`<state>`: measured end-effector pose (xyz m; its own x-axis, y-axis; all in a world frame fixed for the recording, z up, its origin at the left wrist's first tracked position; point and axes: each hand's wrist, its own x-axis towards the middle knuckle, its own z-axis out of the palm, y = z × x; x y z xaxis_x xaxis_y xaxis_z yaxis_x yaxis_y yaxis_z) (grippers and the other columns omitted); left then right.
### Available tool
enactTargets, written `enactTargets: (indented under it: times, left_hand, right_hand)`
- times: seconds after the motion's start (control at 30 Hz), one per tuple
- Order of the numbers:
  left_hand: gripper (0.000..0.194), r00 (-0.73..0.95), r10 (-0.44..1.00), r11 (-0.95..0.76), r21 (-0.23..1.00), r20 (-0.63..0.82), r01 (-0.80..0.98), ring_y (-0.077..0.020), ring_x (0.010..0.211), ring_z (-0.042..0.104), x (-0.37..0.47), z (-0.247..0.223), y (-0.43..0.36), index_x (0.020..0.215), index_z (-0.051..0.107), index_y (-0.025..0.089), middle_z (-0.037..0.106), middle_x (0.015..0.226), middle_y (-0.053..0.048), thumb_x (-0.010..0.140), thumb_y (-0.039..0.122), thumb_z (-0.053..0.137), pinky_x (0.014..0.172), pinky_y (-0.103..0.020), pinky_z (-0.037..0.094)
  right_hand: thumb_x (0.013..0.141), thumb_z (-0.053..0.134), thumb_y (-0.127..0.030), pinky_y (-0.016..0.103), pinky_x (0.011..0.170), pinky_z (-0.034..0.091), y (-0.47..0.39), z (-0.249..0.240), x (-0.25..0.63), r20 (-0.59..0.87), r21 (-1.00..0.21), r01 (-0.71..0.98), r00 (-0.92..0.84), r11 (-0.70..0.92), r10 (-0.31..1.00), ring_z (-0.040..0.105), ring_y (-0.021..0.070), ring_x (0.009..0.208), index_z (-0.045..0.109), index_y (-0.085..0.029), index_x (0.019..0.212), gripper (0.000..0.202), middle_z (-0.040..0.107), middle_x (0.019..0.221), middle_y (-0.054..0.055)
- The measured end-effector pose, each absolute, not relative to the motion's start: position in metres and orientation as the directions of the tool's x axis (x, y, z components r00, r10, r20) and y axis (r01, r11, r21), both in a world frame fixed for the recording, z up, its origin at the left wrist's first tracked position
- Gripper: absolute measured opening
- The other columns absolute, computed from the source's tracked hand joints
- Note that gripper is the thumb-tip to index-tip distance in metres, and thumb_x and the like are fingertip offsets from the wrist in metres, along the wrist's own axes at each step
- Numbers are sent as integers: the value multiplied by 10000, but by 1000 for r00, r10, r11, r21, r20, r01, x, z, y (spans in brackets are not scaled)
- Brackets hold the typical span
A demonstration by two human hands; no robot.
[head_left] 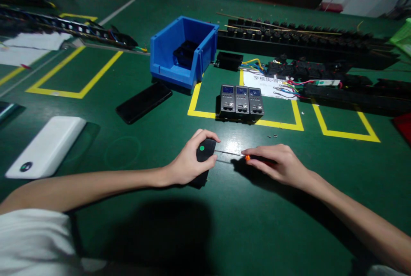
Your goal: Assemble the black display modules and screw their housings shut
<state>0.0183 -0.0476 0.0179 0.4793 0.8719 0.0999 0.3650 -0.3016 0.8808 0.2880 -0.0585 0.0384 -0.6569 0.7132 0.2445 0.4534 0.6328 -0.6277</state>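
My left hand [189,160] is wrapped round a black module [205,152] that bears a green round sticker. In my right hand [279,162] is a screwdriver [247,159] with an orange part at the front of its handle, pinched between thumb and fingers. Its thin metal shaft points left and reaches the right side of the black module; whether the tip meets a screw is too small to tell. Three dark modules [242,101] with small blue screens stand side by side beyond my hands. A few tiny screws [272,136] lie on the green table [167,233].
A blue bin [173,75] holding a black part stands behind a black phone [144,102]. At left lies a white power bank [46,147]. Long black strips [349,96] with coloured wires and a printed paper [263,84] are at the back right.
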Motion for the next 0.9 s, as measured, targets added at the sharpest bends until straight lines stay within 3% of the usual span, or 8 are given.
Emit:
enactTargets:
  times: [0.2, 0.33, 0.43, 0.57, 0.63, 0.7, 0.8, 0.9]
  left_hand:
    - [307, 480, 872, -304, 878, 101, 369, -173, 980, 525, 18, 19, -48, 1102, 514, 196, 516, 1059, -30, 808, 164, 596, 897, -308, 408]
    - [308, 484, 869, -307, 879, 103, 364, -176, 1003, 526, 19, 19, -47, 1104, 515, 195, 520, 1068, -32, 810, 167, 599, 917, -311, 403]
    - [299, 490, 866, -307, 880, 100, 362, -176, 988, 529, 19, 19, -47, 1100, 519, 196, 522, 1059, -32, 813, 176, 598, 905, -311, 410]
    - [289, 491, 866, -302, 881, 94, 365, -181, 963, 534, 19, 20, -47, 1099, 522, 196, 525, 1045, -37, 818, 195, 592, 884, -318, 422]
    - [287, 490, 867, -300, 880, 90, 368, -181, 956, 536, 19, 20, -48, 1097, 524, 196, 526, 1043, -39, 819, 202, 591, 879, -319, 427]
    - [284, 487, 869, -298, 880, 89, 370, -184, 962, 539, 19, 21, -48, 1096, 526, 197, 530, 1043, -40, 819, 206, 590, 883, -323, 431]
    - [284, 484, 870, -300, 877, 91, 375, -194, 980, 542, 20, 21, -48, 1094, 527, 199, 538, 1048, -45, 817, 212, 588, 898, -334, 436]
    - [286, 484, 870, -307, 871, 93, 383, -195, 982, 543, 20, 21, -48, 1094, 527, 198, 538, 1047, -47, 814, 205, 586, 900, -335, 440]
  right_hand:
    - [914, 541, -94, 270, 554, 540, -58, 34, 295, 434, 18, 401, -828, 916, 355, 699, 169, 686, 583, -57, 1211, 302, 747, 910, 134]
    - [902, 517, -65, 290, 570, 569, -58, 34, 298, 412, 214, 328, -885, 920, 219, 708, 189, 694, 620, -35, 1165, 284, 751, 951, 168]
    - [887, 573, -99, 267, 557, 566, -57, 29, 296, 484, 92, 380, -825, 920, 293, 709, 169, 680, 639, -85, 1161, 283, 760, 956, 137]
    - [868, 620, -144, 257, 673, 596, -60, 32, 289, 521, -459, 395, -606, 796, 601, 740, 178, 795, 707, -144, 1051, 203, 775, 929, 90]
    - [901, 581, -206, 267, 674, 596, -62, 39, 285, 311, -783, 396, -418, 480, 853, 739, 182, 780, 738, -165, 970, 176, 776, 927, 82]
    - [926, 543, -303, 224, 481, 535, -61, 45, 282, 3, -969, 238, -272, 70, 962, 713, 160, 625, 732, -151, 955, 244, 774, 917, 96]
    - [906, 548, -361, 183, 380, 458, -55, 48, 280, -362, -924, -16, -294, -383, 885, 709, 167, 614, 709, -108, 991, 312, 747, 1038, 169]
    - [870, 620, -344, 141, 366, 439, -49, 46, 280, -528, -805, -27, -424, -593, 736, 734, 173, 662, 705, -101, 1042, 309, 717, 1122, 200]
